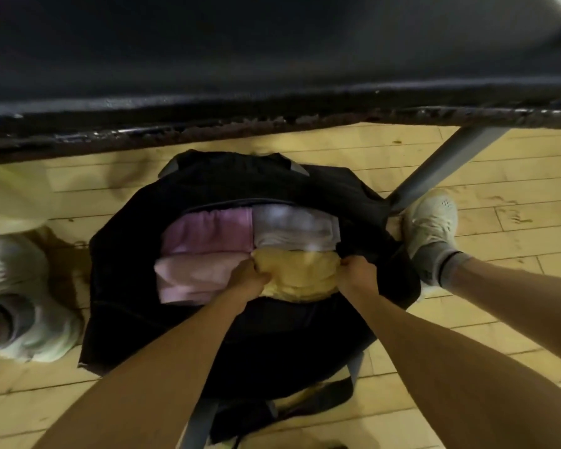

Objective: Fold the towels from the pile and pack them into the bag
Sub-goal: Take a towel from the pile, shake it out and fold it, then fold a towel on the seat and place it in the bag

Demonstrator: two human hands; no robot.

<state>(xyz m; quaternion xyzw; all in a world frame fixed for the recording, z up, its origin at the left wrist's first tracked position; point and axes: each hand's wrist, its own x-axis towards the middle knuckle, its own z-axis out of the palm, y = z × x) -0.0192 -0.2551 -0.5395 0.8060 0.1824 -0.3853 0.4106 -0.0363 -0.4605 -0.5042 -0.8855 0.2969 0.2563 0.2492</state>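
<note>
Bag (pixel 272 189) mouth filled side to side by four folded towels (pixel 208 228), packed tight together. Near right spot taken by yellow towel (pixel 302 280), gripped at its sides by left hand (pixel 250 280) and right hand (pixel 357 270). Far side roofed over by dark table edge (pixel 272 115). Right side squeezed by table leg (pixel 441 166) and shoe (pixel 431 228), just beside bag. Bare floor (pixel 78 196) left open between bag and other shoe (pixel 23 303).
</note>
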